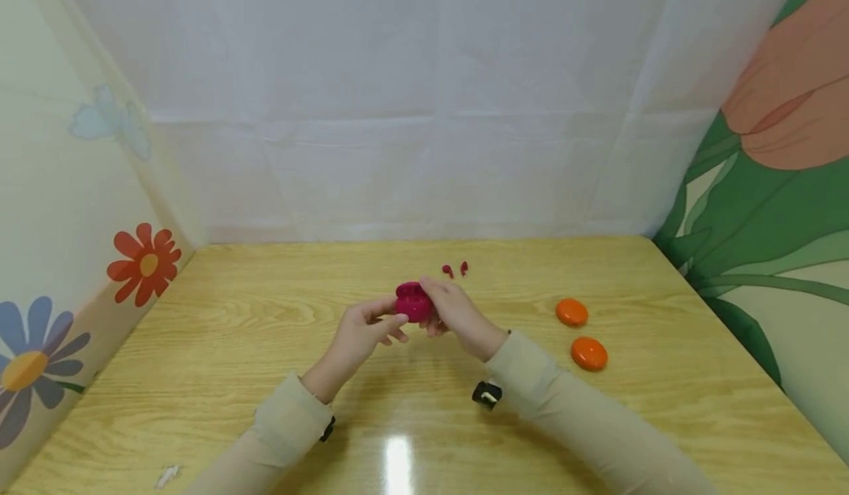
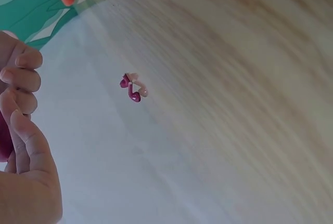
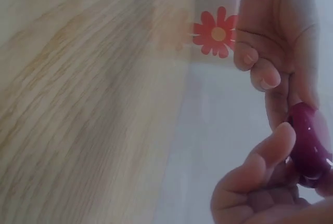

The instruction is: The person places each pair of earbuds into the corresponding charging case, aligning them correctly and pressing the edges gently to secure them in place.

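Observation:
Above the middle of the table, both hands hold a magenta earbud case [image 1: 414,306] with its lid raised. My left hand [image 1: 358,336] pinches the case's left side between thumb and fingers. On the other side my right hand [image 1: 460,318] grips it, thumb up by the lid. The right wrist view shows the glossy case [image 3: 309,141] between the fingertips of both hands. Two magenta earbuds [image 1: 447,270] lie apart from the hands on the table behind the case; the left wrist view also has the earbuds [image 2: 132,90]. The inside of the case is mostly hidden.
Two round orange objects [image 1: 572,311] lie on the wooden table [image 1: 265,303], to the right of the right hand. A white cloth [image 1: 424,112] hangs behind the table. Flower-patterned panels stand at left and right. A small pale mark [image 1: 167,476] is near the front left.

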`<state>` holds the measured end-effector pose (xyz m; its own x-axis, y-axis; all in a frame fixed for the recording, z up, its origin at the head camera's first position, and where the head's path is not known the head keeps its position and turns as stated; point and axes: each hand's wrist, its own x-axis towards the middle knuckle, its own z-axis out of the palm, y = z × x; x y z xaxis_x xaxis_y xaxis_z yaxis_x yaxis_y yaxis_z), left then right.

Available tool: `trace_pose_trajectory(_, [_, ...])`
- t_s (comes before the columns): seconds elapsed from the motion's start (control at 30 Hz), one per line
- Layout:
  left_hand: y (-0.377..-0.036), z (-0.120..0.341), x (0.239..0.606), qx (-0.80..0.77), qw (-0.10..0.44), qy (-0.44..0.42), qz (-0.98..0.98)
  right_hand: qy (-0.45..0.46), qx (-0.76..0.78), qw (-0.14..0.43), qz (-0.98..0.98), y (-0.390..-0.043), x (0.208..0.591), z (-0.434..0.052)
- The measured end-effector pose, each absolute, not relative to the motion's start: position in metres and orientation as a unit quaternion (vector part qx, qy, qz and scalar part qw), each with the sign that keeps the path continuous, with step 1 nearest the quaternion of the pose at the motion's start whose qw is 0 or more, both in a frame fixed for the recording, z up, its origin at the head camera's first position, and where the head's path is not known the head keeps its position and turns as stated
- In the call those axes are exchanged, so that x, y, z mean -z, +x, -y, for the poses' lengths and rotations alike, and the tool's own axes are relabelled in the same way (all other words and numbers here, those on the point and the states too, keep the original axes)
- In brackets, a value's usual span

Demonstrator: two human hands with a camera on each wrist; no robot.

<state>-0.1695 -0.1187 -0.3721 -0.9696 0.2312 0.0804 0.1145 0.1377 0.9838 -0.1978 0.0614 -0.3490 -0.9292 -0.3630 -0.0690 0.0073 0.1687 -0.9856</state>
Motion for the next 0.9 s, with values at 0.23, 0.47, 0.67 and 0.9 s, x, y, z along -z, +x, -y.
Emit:
trace_pose_trajectory(0.23, [-0.171,0.119,0.37,-0.665,0.038,0.071,-0.743,-0.08,0.646,0.172,-0.74,-0.204,0.345,-0.064])
trace_pose_trajectory(0.47, [-0.169,0.125,0.367,-0.672,0.036,0.042,-0.738,0.038,0.7,0.195,-0.686,-0.223,0.355,-0.078])
trace_pose_trajectory(0.67, [-0.168,0.125,0.366,-0.674,0.038,0.029,-0.737,0.085,0.707,0.206,-0.671,-0.236,0.361,-0.091])
trace_pose_trajectory(0.9, [-0.167,0.127,0.366,-0.675,0.044,0.02,-0.736,0.123,0.706,0.21,-0.665,-0.256,0.37,-0.102])
